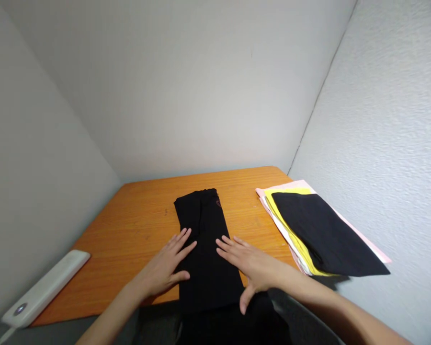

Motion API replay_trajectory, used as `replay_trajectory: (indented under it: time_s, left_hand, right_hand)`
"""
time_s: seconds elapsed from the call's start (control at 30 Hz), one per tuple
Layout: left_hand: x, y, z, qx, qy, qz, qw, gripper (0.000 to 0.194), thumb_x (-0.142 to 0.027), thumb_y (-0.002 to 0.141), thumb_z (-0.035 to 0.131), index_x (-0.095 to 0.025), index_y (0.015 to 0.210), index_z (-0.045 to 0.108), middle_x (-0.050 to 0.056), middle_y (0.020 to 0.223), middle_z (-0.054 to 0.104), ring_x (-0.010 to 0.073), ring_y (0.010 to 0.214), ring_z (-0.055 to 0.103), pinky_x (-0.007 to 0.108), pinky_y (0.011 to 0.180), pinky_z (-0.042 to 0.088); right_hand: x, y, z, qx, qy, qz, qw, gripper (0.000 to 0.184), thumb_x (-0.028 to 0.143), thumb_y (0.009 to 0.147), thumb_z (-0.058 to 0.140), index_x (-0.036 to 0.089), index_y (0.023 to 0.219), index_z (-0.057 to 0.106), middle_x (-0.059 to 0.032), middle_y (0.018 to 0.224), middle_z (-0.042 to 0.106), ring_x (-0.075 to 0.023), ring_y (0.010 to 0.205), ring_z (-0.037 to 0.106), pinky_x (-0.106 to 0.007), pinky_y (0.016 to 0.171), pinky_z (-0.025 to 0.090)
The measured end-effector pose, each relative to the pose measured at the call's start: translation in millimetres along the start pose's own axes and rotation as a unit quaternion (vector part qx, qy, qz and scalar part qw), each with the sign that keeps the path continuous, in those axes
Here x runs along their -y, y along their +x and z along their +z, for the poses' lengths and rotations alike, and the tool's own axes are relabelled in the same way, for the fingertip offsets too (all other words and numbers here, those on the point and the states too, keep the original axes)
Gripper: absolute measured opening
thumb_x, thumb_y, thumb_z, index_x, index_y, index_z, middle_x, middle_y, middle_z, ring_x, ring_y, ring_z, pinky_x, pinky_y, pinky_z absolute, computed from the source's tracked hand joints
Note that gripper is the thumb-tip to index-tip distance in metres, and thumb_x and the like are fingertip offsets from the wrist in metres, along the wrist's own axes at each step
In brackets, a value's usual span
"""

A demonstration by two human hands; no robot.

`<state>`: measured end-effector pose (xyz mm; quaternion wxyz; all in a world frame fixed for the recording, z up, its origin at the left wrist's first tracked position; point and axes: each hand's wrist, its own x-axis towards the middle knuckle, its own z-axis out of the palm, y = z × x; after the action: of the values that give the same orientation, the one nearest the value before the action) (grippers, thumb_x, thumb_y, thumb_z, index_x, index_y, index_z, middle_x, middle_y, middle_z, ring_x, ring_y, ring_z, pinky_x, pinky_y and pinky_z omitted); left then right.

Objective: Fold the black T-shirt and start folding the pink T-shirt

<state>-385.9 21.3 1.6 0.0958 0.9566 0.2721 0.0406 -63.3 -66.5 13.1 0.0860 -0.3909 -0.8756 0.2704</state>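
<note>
One black garment (209, 263), near end indistinct.

Orange-brown wood-grain worktop (143, 206) has 3 pale walls (208, 86) around it. L edge: 1 long white device (48, 286) w/ round button (20, 309) & cable (7, 335) at its near end. R side: cloth stack (319, 232) overhangs the edge, black on top, yellow, white & pink below.

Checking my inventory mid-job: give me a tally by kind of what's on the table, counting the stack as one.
Folded black garment: 1
Stack of folded cloths, layers too overlapped to count: 1
White corded bar: 1
Total: 3
</note>
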Motion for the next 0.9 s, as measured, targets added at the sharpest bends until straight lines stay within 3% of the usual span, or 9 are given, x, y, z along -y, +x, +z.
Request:
replay_trajectory:
  time_s: [0.13,0.2,0.23,0.33,0.43,0.57,0.7,0.83,0.9]
  left_hand:
    - [-14.2,-16.5,-1.9,0.051,-0.012,0.015,0.999,0.121,-0.073,0.059,0.073,-0.031,0.153,0.01,0.011,0.161,-0.007,0.0377,0.147,0.004,0.058,0.118,0.021]
    - [-24.8,-22.0,0.4,0.065,-0.003,-0.003,0.998,0.136,-0.058,0.048,0.088,-0.031,0.153,0.006,0.012,0.161,-0.008,0.039,0.147,0.004,0.059,0.117,0.024]
    - [-30.4,-23.6,3.2,0.058,0.01,-0.02,0.998,0.136,-0.045,0.049,0.092,-0.032,0.153,0.005,0.011,0.161,-0.008,0.038,0.148,0.004,0.058,0.117,0.024]
    - [-45.5,-24.8,15.3,0.002,0.061,-0.063,0.996,0.118,-0.006,0.062,0.077,-0.036,0.152,0.007,0.007,0.162,-0.004,0.0319,0.149,0.007,0.054,0.118,0.026]
    - [-55.1,-24.7,22.1,-0.035,0.076,-0.069,0.994,0.108,0.004,0.064,0.061,-0.036,0.152,0.012,0.005,0.162,0.001,0.0303,0.149,0.009,0.055,0.118,0.027]
    - [-60.5,-27.4,16.4,-0.044,0.042,-0.05,0.997,0.092,-0.011,0.076,0.064,-0.033,0.152,0.016,0.008,0.162,0.006,0.0319,0.148,0.013,0.059,0.115,0.029]
    - [-56.0,-32.2,18.5,-0.072,-0.008,-0.026,0.997,0.07,-0.042,0.086,0.062,-0.033,0.148,0.031,0.009,0.16,0.019,0.0295,0.146,0.023,0.056,0.115,0.031]
    - [-42.8,-38.3,36.6,-0.093,-0.087,-0.007,0.992,0.043,-0.039,0.09,0.056,-0.038,0.132,0.053,0.001,0.15,0.043,0.0243,0.14,0.038,0.05,0.116,0.034]
    - [-39.1,-40.6,42.6,-0.114,-0.157,-0.032,0.981,0.03,-0.038,0.091,0.051,-0.035,0.119,0.062,0.001,0.144,0.052,0.0234,0.134,0.046,0.044,0.115,0.037]
  right_hand:
    - [4.9,-10.7,8.4,0.027,-0.022,-0.014,0.999,0.136,0.058,0.05,0.087,0.022,0.155,0.009,-0.0139,0.16,0.009,-0.0351,0.146,0.006,-0.05,0.119,0.006]
    - [9.1,-15.0,16.1,0.04,-0.058,0.011,0.997,0.131,0.036,0.053,0.09,0.023,0.155,0.009,-0.0127,0.16,0.008,-0.0338,0.147,0.006,-0.051,0.119,0.007]
    - [10.9,-16.1,20.8,0.045,-0.081,0.028,0.995,0.127,0.023,0.055,0.088,0.022,0.155,0.01,-0.0124,0.16,0.009,-0.0328,0.147,0.006,-0.051,0.119,0.008]
    - [13.5,-16.1,36.6,0.031,-0.138,0.066,0.988,0.109,-0.005,0.059,0.065,0.02,0.154,0.017,-0.011,0.159,0.013,-0.0286,0.147,0.008,-0.049,0.12,0.013]
    - [12.5,-17.0,48.4,-0.018,-0.153,0.062,0.986,0.104,-0.009,0.056,0.047,0.021,0.153,0.025,-0.0079,0.158,0.019,-0.0247,0.147,0.01,-0.048,0.119,0.017]
    - [8.4,-24.7,46.8,-0.048,-0.126,0.05,0.99,0.101,-0.002,0.051,0.043,0.022,0.149,0.035,-0.0061,0.157,0.023,-0.0232,0.146,0.017,-0.05,0.118,0.02]
    - [1.5,-30.6,34.3,-0.063,-0.041,0.013,0.997,0.077,0.009,0.062,0.045,0.022,0.137,0.053,-0.0082,0.148,0.043,-0.0236,0.14,0.034,-0.051,0.115,0.026]
    - [-0.5,-25.3,29.5,-0.121,0.043,-0.006,0.992,0.039,0.022,0.083,0.048,0.024,0.117,0.067,-0.0085,0.125,0.065,-0.0233,0.122,0.057,-0.043,0.108,0.038]
    - [3.3,-17.5,28.4,-0.162,0.088,0.034,0.982,0.026,0.026,0.085,0.05,0.023,0.099,0.072,-0.0064,0.102,0.074,-0.0215,0.1,0.067,-0.036,0.094,0.048]
